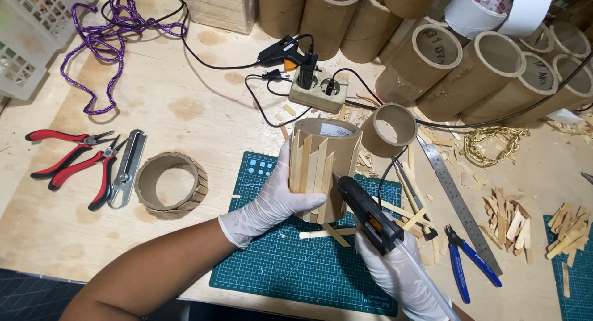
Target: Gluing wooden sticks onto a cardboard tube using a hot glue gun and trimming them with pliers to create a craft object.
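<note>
A pale plywood workbench [185,105] fills nearly the whole view, its surface blotched with faint stains and lit evenly from above. Taking the green cutting mat [296,265] as landmark: beyond it, cardboard tubes [432,55] lie stacked along the bench's far edge; far to its upper left sits a white plastic crate [31,37]. Below its left corner, dark floor [31,296] shows (little detail visible).

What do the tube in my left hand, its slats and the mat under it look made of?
Tube: matte brown cardboard, thick-walled rim. Slats: pale unfinished wood, likely craft sticks. Mat: dark green, gridded, probably vinyl or rubber. Left hand grips the tube; right hand holds a black glue gun.
</note>
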